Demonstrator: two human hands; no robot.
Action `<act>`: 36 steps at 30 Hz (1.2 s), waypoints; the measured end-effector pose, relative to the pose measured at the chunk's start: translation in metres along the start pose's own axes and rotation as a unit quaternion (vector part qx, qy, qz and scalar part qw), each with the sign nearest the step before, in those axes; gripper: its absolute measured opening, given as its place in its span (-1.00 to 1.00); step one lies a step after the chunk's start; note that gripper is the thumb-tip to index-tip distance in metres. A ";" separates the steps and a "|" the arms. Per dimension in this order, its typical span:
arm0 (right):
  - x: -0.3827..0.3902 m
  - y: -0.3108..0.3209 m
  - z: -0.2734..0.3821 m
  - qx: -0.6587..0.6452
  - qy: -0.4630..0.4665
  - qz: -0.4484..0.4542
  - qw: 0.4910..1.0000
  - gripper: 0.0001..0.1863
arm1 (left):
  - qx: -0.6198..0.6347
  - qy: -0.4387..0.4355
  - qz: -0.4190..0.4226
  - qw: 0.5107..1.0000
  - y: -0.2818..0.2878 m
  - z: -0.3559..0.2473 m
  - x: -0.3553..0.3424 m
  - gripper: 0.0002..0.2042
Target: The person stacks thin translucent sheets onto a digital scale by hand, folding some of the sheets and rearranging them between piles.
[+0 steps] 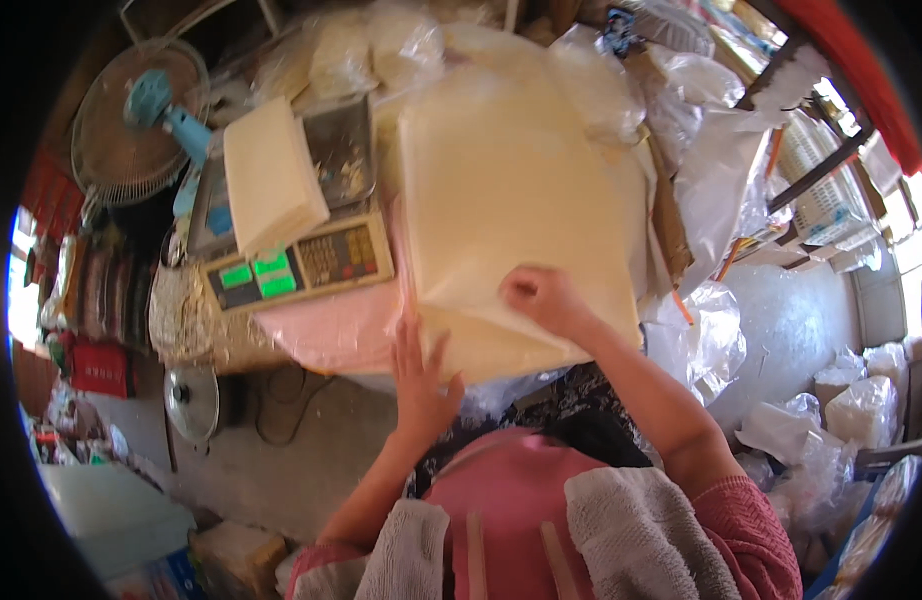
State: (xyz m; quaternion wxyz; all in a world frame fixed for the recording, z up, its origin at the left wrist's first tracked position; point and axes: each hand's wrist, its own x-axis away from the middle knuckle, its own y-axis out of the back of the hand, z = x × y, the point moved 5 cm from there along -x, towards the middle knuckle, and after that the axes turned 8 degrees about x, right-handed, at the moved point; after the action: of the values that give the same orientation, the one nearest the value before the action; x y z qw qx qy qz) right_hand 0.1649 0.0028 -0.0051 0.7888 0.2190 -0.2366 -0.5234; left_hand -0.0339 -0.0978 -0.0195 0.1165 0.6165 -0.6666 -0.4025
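A stack of large cream sheets (511, 170) covers the middle of the table, over pink wrapping (331, 330). My right hand (541, 300) is curled closed on the lower part of the sheets; what, if anything, is inside its fingers is hidden. My left hand (421, 380) has its fingers spread at the near left edge of the stack, beside the pink wrapping. To the left stands an electronic scale (346, 250) with a folded pale bundle (271, 170) lying on its steel tray.
A standing fan (131, 120) is at the back left, plastic-wrapped bundles (401, 50) along the table's far edge. Loose plastic bags (696, 320) and white wrapped packs (861, 410) fill the right. A pot lid (191, 405) and a cord (281, 430) are below the table's left.
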 end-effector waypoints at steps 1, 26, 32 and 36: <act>0.003 0.000 -0.006 -0.027 0.009 0.036 0.999 -0.77 | -0.058 -0.051 0.043 0.996 0.000 -0.009 -0.004 -0.54; 0.020 0.041 -0.008 0.230 0.102 -0.092 0.964 -0.73 | -0.183 0.009 0.242 0.953 -0.050 -0.001 -0.094 -0.31; -0.009 0.153 0.070 0.232 0.106 -0.260 0.931 -0.79 | -0.169 -0.015 0.241 0.956 -0.047 -0.009 -0.107 -0.31; -0.008 0.140 0.079 0.259 0.156 -0.225 0.926 -0.76 | -0.095 0.106 0.304 0.942 -0.059 0.022 -0.159 -0.28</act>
State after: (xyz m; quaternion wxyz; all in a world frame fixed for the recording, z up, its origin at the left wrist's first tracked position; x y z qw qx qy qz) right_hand 0.2158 0.0520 0.1391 0.5935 0.5417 -0.1823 -0.5666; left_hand 0.0289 0.0610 -0.0197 0.3613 0.4094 -0.7650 -0.3416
